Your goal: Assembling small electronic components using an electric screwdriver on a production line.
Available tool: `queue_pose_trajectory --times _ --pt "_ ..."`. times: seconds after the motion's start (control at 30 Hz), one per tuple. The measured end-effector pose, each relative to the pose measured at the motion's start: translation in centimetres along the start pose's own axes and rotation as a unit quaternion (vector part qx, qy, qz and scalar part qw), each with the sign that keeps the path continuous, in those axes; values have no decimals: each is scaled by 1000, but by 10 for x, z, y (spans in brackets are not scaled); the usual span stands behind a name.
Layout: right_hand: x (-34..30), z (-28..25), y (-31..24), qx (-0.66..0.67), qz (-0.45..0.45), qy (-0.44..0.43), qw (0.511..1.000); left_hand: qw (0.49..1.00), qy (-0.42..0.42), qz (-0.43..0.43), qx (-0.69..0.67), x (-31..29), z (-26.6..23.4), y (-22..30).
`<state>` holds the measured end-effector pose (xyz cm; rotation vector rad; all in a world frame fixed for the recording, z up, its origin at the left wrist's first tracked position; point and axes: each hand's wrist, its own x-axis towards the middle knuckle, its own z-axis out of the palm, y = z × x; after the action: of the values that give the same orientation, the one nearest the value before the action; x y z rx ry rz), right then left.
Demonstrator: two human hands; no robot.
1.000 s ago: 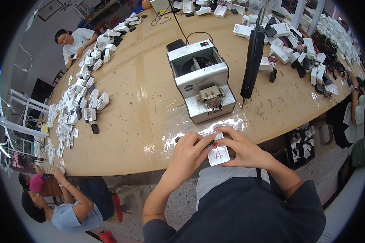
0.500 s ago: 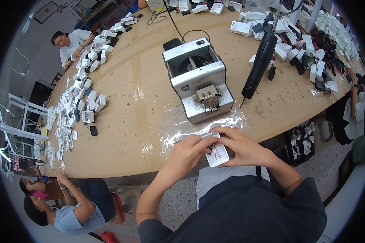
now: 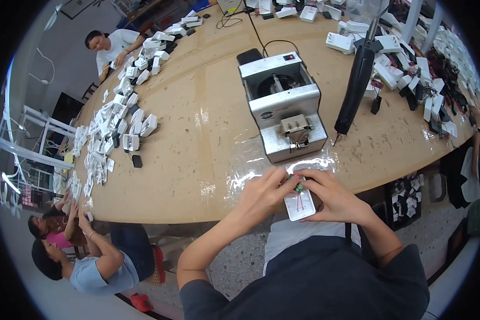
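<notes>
Close to the table's front edge, a shallow white plastic casing is held tilted, with thin red wires running inside it. A small green circuit board sits at its far end, partly covered by fingers. My right hand is closed round the casing's right side, thumb below and fingers over the far end. My left hand has its thumb and fingers pinched at the circuit board. Those fingertips are partly hidden.
Just beyond my hands stands a metal screw feeder. A black electric screwdriver hangs to its right, tip near the table. White casings are heaped at left, more casings and wired parts at right. Co-workers sit around the table.
The view has shifted, so the table and tools appear further right. The green circuit board now shows between my fingers at the casing's far end. My right hand still holds the casing.
</notes>
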<state>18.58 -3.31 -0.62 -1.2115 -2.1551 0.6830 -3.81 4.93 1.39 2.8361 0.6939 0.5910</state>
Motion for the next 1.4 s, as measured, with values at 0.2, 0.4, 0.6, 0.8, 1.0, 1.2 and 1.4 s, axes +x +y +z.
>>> queue_pose_trajectory --times 0.2,0.4,0.6,0.8,1.0,1.2,1.4 --pt "2 -4 -5 10 30 2 1000 989 -5 -81 -125 -5 3 18" --pt "-5 14 1 54 24 53 997 970 35 -187 -149 -8 8 33" --pt "-9 -18 37 -94 7 431 898 959 -13 -233 -162 -2 4 37" --pt "48 -86 88 209 130 451 858 957 23 -255 -136 -1 13 49" --pt "66 -76 84 433 104 380 811 956 10 -255 -145 -4 16 51" --pt "96 -84 -2 517 -42 387 763 959 38 -239 -146 -9 21 53" --pt "132 -65 -19 363 -114 332 863 960 40 -239 -143 -8 22 53"
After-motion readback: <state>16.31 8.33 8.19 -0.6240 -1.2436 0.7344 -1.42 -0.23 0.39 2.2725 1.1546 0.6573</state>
